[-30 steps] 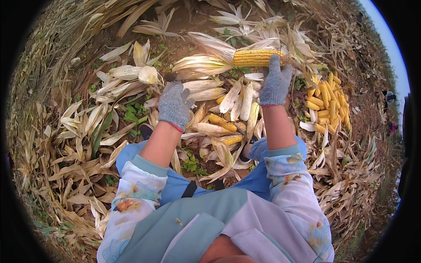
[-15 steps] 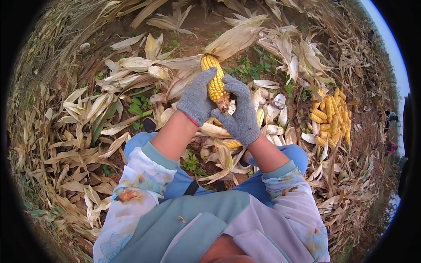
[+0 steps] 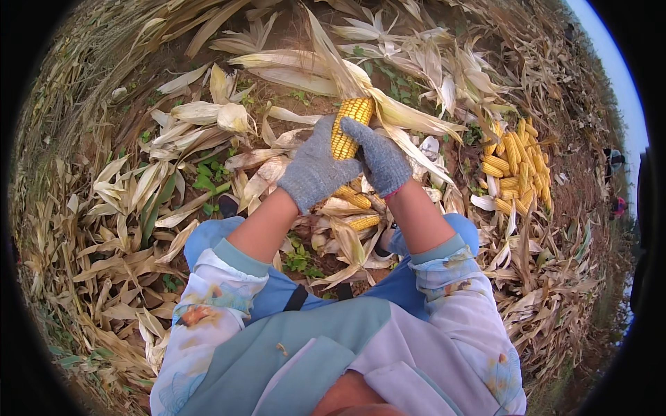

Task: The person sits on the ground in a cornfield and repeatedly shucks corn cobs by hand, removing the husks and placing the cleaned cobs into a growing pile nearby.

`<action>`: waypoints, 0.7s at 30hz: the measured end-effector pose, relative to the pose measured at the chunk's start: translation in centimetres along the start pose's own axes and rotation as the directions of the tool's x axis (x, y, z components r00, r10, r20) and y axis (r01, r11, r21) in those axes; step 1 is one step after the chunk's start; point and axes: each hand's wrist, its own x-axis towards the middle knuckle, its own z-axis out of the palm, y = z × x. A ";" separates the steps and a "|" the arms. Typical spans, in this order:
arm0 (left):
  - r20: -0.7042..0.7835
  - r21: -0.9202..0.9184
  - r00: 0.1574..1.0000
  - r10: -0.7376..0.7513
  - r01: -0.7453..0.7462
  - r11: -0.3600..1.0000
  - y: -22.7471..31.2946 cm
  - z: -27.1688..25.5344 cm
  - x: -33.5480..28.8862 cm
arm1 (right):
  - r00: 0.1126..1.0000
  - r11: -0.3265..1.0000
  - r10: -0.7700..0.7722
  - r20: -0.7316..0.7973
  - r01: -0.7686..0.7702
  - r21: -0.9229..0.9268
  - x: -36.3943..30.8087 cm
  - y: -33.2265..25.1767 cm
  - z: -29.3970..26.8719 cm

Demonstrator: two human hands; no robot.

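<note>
A yellow ear of corn [image 3: 354, 113] stands out from between my gloved hands, its lower end hidden by them. Pale husk leaves [image 3: 350, 80] splay from its far end to the left, the top and the right. My left hand [image 3: 316, 166], in a grey knitted glove, wraps the ear's lower left side. Against its right side my right hand [image 3: 381, 156], gloved alike, is closed with the thumb lying over the kernels. Just under the hands, two more ears [image 3: 364, 222] lie partly covered among loose husks between my legs.
To the right is a heap of bare yellow ears [image 3: 517, 166]. Dry husks and stalks [image 3: 118, 256] cover the ground all around. Green weeds [image 3: 208, 177] grow at the left, beside my knee. Bare brown soil [image 3: 277, 41] shows beyond the hands.
The husk beyond the ear has spread into several strips, some now hanging to the right over the right hand. My right hand has moved up along the ear, and its base is now covered.
</note>
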 end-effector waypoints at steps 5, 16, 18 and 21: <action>0.158 0.175 0.977 0.144 -0.172 0.969 0.2 1.3 -1.0 | 0.981 0.983 -0.060 -0.183 0.089 0.160 2.0 -1.0 -1.6; 0.234 0.168 0.954 0.187 -0.229 0.959 0.4 -0.1 -2.6 | 0.996 0.931 -0.075 -0.050 0.088 0.354 1.5 -4.1 -2.7; 0.252 0.176 0.958 0.141 -0.188 0.966 0.3 -0.4 -2.9 | 0.999 0.925 -0.030 -0.045 0.045 0.379 2.0 -3.7 -3.1; 0.268 0.178 0.954 0.137 -0.189 0.966 -0.3 -0.6 -3.0 | 0.999 0.940 -0.006 -0.051 0.023 0.340 1.8 -3.4 -2.9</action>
